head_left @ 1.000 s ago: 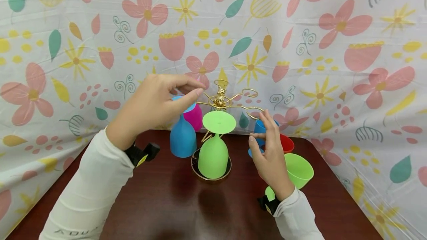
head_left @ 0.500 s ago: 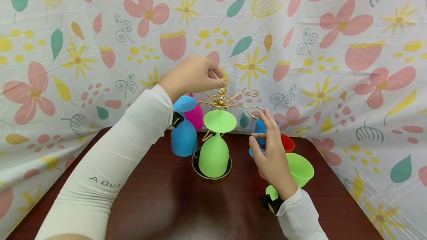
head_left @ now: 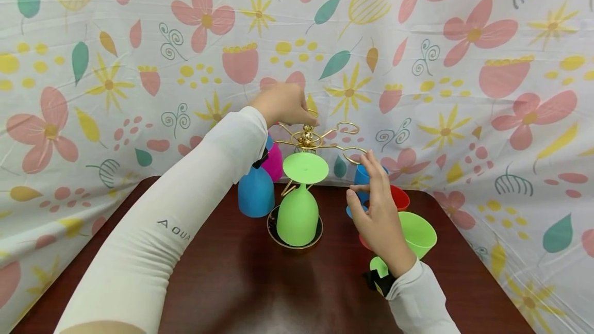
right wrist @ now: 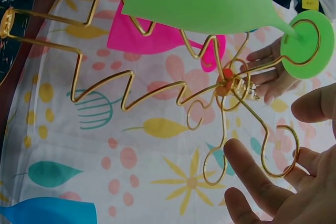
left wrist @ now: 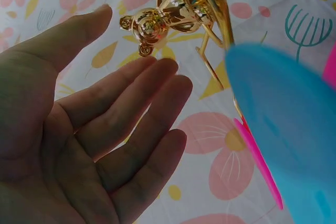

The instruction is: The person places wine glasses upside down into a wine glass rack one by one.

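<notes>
Rack [head_left: 307, 140] on table [head_left: 334, 287], base [head_left: 272, 227] in from back edge; left hand [head_left: 284, 105] loosely spread beside top [left wrist: 149, 27], right hand [head_left: 378, 215], fingers apart, near hook [right wrist: 298, 145]; gap between base and green cup [head_left: 418, 233] at right

A curtained-off tabletop space is shown, enclosed by a flower-printed cloth [head_left: 306, 19] hung behind and beside a dark, glossy table [head_left: 334, 287]. Whether it is located in a home, an office or a workshop cannot be determined.
</notes>
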Available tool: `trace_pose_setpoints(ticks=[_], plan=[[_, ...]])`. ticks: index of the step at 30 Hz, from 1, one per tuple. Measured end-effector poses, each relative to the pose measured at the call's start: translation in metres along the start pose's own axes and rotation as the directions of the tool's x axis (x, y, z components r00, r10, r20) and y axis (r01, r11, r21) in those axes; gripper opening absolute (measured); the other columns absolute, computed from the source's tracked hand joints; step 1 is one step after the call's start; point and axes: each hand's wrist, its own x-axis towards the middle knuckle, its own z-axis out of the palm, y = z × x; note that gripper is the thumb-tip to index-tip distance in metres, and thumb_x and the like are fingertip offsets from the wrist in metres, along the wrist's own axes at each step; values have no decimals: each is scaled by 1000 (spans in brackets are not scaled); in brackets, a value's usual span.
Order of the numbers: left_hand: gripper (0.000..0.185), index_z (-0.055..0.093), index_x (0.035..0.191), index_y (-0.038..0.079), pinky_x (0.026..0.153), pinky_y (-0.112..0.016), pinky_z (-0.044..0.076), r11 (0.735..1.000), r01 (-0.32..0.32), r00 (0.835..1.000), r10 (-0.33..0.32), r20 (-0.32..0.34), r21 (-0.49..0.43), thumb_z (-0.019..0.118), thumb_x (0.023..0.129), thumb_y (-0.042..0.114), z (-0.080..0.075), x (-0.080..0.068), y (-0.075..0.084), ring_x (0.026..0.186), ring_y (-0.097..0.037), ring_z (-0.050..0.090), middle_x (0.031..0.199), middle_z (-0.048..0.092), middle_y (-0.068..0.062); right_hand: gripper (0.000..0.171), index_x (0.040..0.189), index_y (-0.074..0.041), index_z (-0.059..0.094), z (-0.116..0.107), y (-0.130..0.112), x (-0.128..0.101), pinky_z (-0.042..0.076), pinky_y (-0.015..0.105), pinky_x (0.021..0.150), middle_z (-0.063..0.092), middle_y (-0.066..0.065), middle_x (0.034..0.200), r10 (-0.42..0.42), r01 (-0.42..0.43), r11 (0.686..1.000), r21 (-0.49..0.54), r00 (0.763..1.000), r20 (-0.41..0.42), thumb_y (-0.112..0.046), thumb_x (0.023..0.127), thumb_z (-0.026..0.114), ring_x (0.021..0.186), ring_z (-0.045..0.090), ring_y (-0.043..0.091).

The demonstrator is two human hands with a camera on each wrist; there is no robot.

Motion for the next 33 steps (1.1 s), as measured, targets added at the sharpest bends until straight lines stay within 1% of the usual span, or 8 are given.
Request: trace_pose_setpoints(ticks=[5,9,11,14,19,24,29,33], plan=[[48,51,51,16,48,-25,33,999,34,999,-34,17,-6,75,85,41,-1,3,2,51,-11,46,52,47,3,75,156,-35,17,0,-1,1,56,29,72,9,-10,161,1,-1,1000,-13,1000,3,-8,98,57,105,61,17],[38,65,59,13,53,-26,42,999,41,999,-41,12,-6,76,84,39,0,5,1,58,-12,54,58,58,1,76,156,-31,18,-1,-2,2,56,30,71,11,-9,161,-23,23,999,-34,1000,2,-8,97,58,104,62,18],[36,67,61,12,54,-26,42,999,37,999,-37,4,-6,76,84,39,0,4,0,58,-12,54,60,60,0,74,157,-27,20,-4,-3,4,52,35,83,14,-7,161,-52,52,996,-71,999,8,-8,96,59,103,64,20],[39,64,60,12,52,-25,39,1000,31,1000,-31,0,0,75,85,40,0,4,-1,55,-12,49,58,56,0,70,156,-22,25,-13,-7,7,38,54,94,19,-3,161,-74,79,983,-166,997,36,-14,96,61,107,62,25],[37,68,63,13,55,-26,42,999,53,999,-53,5,-7,75,85,42,0,3,-2,62,-12,54,64,62,1,63,154,-18,31,-35,-24,18,28,70,94,24,1,159,-51,95,934,-344,989,136,-34,99,57,135,40,32],[34,72,68,13,58,-27,44,998,59,998,-60,19,6,74,85,42,-1,2,-2,67,-14,59,72,69,0,63,154,-16,31,-52,-36,47,20,71,102,23,3,160,-24,108,917,-384,976,219,-44,101,48,142,26,34],[35,73,67,13,58,-27,44,999,49,999,-50,17,10,74,85,43,-1,2,-1,66,-13,58,72,69,-1,67,155,-12,27,-61,-31,93,14,66,110,21,7,160,74,51,933,-356,941,330,-51,102,40,145,19,33],[32,74,70,14,60,-27,45,999,47,999,-46,24,-8,74,85,42,-1,2,0,71,-15,61,74,69,-1,75,156,-8,22,-59,-13,128,16,59,113,21,13,160,195,-29,936,-352,873,447,-57,101,37,146,16,35]])
